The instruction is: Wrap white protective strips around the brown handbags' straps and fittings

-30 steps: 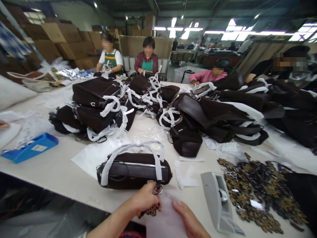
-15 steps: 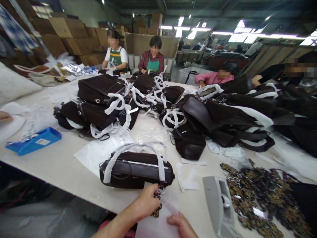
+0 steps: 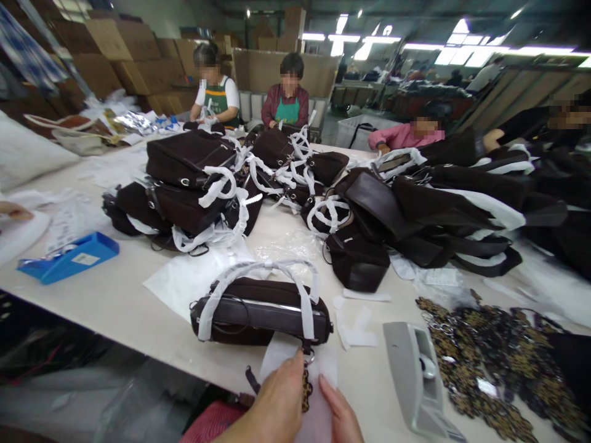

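Note:
A dark brown bag (image 3: pixel 263 312) with white-wrapped handles (image 3: pixel 215 307) lies near the table's front edge. From its right end hangs a leopard-patterned charm (image 3: pixel 306 391) on a metal ring (image 3: pixel 310 358). My left hand (image 3: pixel 281 394) is closed at the ring and charm, its fingertips just below the bag; what exactly they pinch is partly hidden. A thin white sheet (image 3: pixel 325 363) lies under the charm. At the sheet's right side is my right hand (image 3: pixel 339 409), thumb side up, its fingers mostly hidden behind or under the sheet.
Piled dark bags (image 3: pixel 189 160) cover the table's far side. A grey tape dispenser (image 3: pixel 409 369) and a heap of patterned charms (image 3: pixel 480 357) lie to the right. A blue tray (image 3: pixel 83 258) sits at the left. Several people work across the table (image 3: pixel 152 332).
My left hand has moved slightly right and turned more upright beside the charm. The white sheet has shifted under the charm, and my right hand is closer to it. The view has shifted slightly.

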The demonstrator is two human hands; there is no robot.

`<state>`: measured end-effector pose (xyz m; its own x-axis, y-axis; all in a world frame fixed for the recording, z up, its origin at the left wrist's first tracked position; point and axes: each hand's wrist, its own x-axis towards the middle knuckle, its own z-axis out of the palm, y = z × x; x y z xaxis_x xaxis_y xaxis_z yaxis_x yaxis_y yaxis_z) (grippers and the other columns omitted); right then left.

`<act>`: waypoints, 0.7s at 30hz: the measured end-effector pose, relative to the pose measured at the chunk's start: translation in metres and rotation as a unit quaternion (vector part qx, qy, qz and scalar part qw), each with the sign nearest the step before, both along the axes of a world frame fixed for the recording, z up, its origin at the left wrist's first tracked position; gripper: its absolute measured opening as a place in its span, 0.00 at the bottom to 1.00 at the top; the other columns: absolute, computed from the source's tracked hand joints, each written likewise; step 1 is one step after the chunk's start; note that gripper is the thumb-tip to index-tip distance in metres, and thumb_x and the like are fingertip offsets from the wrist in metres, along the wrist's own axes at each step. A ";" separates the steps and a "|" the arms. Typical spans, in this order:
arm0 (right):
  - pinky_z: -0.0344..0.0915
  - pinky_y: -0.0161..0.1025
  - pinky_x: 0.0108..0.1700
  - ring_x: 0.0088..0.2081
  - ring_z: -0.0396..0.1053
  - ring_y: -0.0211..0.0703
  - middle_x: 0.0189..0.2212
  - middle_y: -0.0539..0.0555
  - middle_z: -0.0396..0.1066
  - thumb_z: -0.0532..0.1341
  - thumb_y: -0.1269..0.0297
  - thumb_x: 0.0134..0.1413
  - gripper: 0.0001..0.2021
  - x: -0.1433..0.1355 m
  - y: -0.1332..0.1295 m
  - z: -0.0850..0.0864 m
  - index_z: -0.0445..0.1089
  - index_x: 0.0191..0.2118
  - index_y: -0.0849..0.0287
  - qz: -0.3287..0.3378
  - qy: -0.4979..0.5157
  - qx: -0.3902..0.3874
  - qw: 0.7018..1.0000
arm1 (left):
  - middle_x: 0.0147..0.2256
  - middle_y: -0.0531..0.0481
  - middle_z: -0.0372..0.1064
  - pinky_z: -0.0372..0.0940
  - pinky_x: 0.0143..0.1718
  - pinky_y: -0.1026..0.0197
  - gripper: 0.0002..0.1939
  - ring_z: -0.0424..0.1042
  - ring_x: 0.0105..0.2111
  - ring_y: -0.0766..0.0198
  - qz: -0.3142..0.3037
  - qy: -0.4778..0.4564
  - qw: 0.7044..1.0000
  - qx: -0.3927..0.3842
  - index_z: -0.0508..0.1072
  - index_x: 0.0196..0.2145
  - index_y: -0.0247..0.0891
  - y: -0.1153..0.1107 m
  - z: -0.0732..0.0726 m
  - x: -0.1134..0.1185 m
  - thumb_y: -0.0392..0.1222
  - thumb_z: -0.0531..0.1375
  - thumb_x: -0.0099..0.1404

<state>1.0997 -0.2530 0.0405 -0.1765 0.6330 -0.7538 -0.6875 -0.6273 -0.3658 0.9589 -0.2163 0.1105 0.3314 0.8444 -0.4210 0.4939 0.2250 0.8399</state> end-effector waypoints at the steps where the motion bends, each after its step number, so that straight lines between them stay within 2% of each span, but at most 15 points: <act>1: 0.64 0.57 0.52 0.49 0.70 0.64 0.40 0.63 0.77 0.72 0.47 0.30 0.30 -0.001 -0.003 -0.001 0.76 0.39 0.63 0.008 0.005 -0.002 1.000 | 0.47 0.42 0.71 0.59 0.53 0.56 0.30 0.68 0.48 0.50 -0.009 0.000 1.000 -0.001 0.63 0.57 0.39 0.000 0.000 -0.001 0.34 0.53 0.55; 4: 0.62 0.58 0.54 0.51 0.68 0.66 0.42 0.64 0.77 0.71 0.41 0.25 0.33 -0.004 -0.009 -0.001 0.77 0.37 0.63 0.037 0.029 -0.012 0.999 | 0.45 0.41 0.73 0.60 0.52 0.56 0.29 0.69 0.46 0.50 -0.029 0.000 1.000 0.001 0.65 0.56 0.39 0.001 0.002 -0.005 0.34 0.53 0.55; 6: 0.61 0.59 0.55 0.52 0.67 0.66 0.41 0.64 0.77 0.72 0.40 0.23 0.33 -0.005 -0.011 0.002 0.77 0.36 0.61 0.039 0.032 -0.017 0.999 | 0.44 0.41 0.73 0.61 0.51 0.55 0.28 0.69 0.45 0.50 -0.042 -0.001 0.999 0.007 0.66 0.55 0.40 0.004 0.004 -0.006 0.34 0.53 0.56; 10: 0.62 0.58 0.54 0.50 0.69 0.65 0.40 0.63 0.77 0.70 0.42 0.29 0.32 -0.005 -0.008 0.021 0.76 0.40 0.61 0.042 0.026 -0.010 0.999 | 0.43 0.39 0.73 0.59 0.53 0.53 0.28 0.69 0.45 0.49 -0.064 0.012 0.998 0.026 0.67 0.55 0.38 0.005 0.002 -0.009 0.32 0.52 0.55; 12: 0.63 0.57 0.53 0.49 0.70 0.64 0.40 0.63 0.77 0.69 0.43 0.33 0.31 -0.005 -0.002 0.034 0.75 0.42 0.61 0.048 0.021 0.005 0.999 | 0.46 0.36 0.71 0.58 0.55 0.51 0.30 0.68 0.48 0.47 -0.087 0.046 0.994 0.039 0.65 0.56 0.34 0.003 -0.004 -0.009 0.29 0.51 0.54; 14: 0.64 0.55 0.52 0.47 0.71 0.62 0.39 0.63 0.78 0.67 0.44 0.37 0.30 -0.006 0.004 0.046 0.74 0.43 0.62 0.049 0.012 0.017 0.999 | 0.51 0.31 0.67 0.58 0.54 0.47 0.34 0.67 0.50 0.43 -0.105 0.089 0.989 0.045 0.62 0.59 0.30 -0.003 -0.011 -0.006 0.27 0.51 0.53; 17: 0.66 0.52 0.49 0.44 0.73 0.59 0.37 0.62 0.78 0.64 0.42 0.43 0.29 -0.013 0.013 0.055 0.74 0.43 0.64 0.023 -0.020 0.023 0.999 | 0.56 0.21 0.58 0.61 0.51 0.39 0.42 0.66 0.51 0.33 -0.098 0.114 0.987 0.061 0.55 0.62 0.24 -0.012 -0.019 0.000 0.27 0.55 0.47; 19: 0.68 0.49 0.46 0.42 0.74 0.57 0.35 0.60 0.79 0.66 0.45 0.43 0.27 -0.022 0.018 0.056 0.73 0.42 0.64 -0.007 -0.073 0.038 0.997 | 0.60 0.19 0.51 0.59 0.54 0.39 0.44 0.60 0.55 0.30 -0.103 0.089 0.987 0.088 0.53 0.62 0.22 -0.016 -0.017 0.004 0.27 0.57 0.45; 21: 0.68 0.46 0.44 0.40 0.74 0.55 0.32 0.57 0.79 0.69 0.49 0.41 0.25 -0.031 0.022 0.055 0.73 0.41 0.64 -0.022 -0.137 0.055 0.989 | 0.61 0.19 0.49 0.58 0.55 0.41 0.44 0.57 0.58 0.31 -0.137 0.079 0.983 0.090 0.50 0.63 0.20 -0.016 -0.009 0.005 0.27 0.56 0.47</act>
